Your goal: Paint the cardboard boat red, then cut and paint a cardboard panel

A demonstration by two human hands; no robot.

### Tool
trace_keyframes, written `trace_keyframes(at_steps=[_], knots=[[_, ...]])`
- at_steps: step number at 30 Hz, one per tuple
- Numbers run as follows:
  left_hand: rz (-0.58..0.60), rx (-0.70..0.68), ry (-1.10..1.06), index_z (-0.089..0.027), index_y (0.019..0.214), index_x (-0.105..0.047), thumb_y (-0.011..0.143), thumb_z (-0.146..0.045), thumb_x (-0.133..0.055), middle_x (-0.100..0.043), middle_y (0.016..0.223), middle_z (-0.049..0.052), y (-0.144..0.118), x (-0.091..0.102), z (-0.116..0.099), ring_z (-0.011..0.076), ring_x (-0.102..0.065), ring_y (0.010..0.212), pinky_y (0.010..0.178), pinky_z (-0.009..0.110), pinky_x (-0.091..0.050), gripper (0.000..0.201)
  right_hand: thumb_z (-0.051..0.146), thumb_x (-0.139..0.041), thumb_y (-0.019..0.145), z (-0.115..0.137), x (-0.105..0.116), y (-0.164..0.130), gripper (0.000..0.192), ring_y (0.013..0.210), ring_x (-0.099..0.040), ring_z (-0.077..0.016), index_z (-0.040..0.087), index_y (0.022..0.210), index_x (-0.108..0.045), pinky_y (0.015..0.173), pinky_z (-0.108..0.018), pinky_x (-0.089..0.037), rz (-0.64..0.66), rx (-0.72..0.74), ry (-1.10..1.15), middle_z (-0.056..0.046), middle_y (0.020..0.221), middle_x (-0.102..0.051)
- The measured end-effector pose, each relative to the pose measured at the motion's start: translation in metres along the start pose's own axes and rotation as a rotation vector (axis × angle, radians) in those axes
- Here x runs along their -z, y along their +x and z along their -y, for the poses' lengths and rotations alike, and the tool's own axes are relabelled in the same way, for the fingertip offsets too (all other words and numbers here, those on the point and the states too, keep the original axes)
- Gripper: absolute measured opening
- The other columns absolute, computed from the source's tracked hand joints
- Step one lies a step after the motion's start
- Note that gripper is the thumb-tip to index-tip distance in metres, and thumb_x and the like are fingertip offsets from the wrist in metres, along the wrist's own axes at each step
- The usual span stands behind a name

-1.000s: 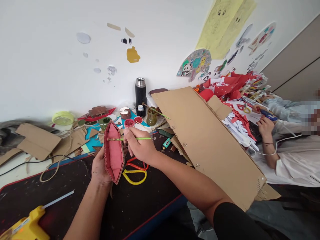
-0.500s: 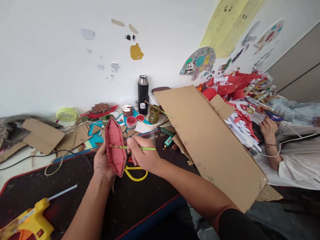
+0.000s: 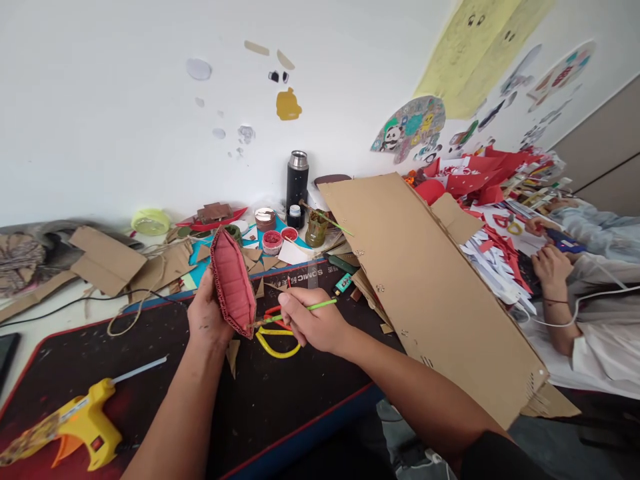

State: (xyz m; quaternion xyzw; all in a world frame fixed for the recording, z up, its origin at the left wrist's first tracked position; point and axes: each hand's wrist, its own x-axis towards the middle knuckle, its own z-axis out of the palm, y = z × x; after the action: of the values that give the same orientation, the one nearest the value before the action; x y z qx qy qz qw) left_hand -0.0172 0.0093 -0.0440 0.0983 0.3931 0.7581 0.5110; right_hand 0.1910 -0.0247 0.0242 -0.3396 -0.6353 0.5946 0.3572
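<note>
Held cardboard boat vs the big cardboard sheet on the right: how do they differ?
The cardboard boat is painted red inside; the cardboard sheet is bare brown. The boat is small and folded to pointed ends, the sheet large and flat. The left hand holds the boat upright; the sheet lies slanted past the mat. Both are corrugated cardboard.

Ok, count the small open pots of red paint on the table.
2: one round red paint pot behind the held red cardboard boat, a smaller one right of it, near the black flask. Clutter may hide others.
</note>
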Motion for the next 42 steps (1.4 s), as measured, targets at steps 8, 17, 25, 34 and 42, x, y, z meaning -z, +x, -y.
trace_keyframes(at_steps=[8,17,25,34,42], knots=[[0.025,-0.055,0.017,-0.026,0.101,-0.084,0.099,-0.036,-0.076,-0.084,0.105,-0.002,-0.006,-0.005,-0.002,0.0156,-0.077,0.093,0.086,0.023,-0.062,0.013,0.057,-0.053,0.111,-0.01,-0.003,0.0,0.047,0.036,-0.047,-0.0104,0.024,0.078,-0.054,0.044,-0.022,-0.036,-0.021,-0.04,0.044,0.01,0.044,-0.043],[-0.027,-0.028,-0.013,-0.025,0.095,-0.083,0.098,-0.035,-0.078,-0.084,0.098,-0.003,-0.002,0.0,0.001,0.0113,-0.076,0.086,0.087,0.021,-0.061,0.012,0.053,-0.052,0.112,-0.013,-0.001,-0.004,0.046,0.034,-0.047,-0.0096,0.023,0.077,-0.054,0.042,-0.021,-0.034,-0.056,-0.062,0.027,0.01,0.044,-0.046],[0.011,-0.071,0.009,-0.027,0.096,-0.083,0.1,-0.033,-0.073,-0.085,0.105,-0.003,-0.009,-0.013,-0.002,0.0148,-0.078,0.097,0.09,0.022,-0.062,0.013,0.063,-0.054,0.108,-0.011,-0.001,-0.003,0.05,0.036,-0.049,-0.0103,0.023,0.077,-0.054,0.044,-0.021,-0.038,-0.088,-0.075,0.052,0.01,0.045,-0.044],[0.044,-0.116,0.09,-0.027,0.111,-0.084,0.096,-0.04,-0.079,-0.083,0.124,0.002,-0.014,-0.013,-0.002,0.02,-0.075,0.122,0.103,0.027,-0.058,0.02,0.061,-0.049,0.111,-0.021,0.004,0.004,0.049,0.038,-0.051,-0.0108,0.023,0.081,-0.056,0.047,-0.022,-0.04,-0.175,0.013,-0.075,0.009,0.048,-0.048],[0.021,-0.068,0.108,-0.029,0.118,-0.083,0.097,-0.035,-0.08,-0.077,0.143,0.003,-0.018,-0.013,0.003,0.0194,-0.062,0.144,0.115,0.026,-0.05,0.023,0.056,-0.048,0.113,-0.022,0.0,0.003,0.046,0.04,-0.053,-0.0126,0.024,0.082,-0.057,0.049,-0.024,-0.042,-0.177,0.005,-0.119,0.008,0.049,-0.05]])
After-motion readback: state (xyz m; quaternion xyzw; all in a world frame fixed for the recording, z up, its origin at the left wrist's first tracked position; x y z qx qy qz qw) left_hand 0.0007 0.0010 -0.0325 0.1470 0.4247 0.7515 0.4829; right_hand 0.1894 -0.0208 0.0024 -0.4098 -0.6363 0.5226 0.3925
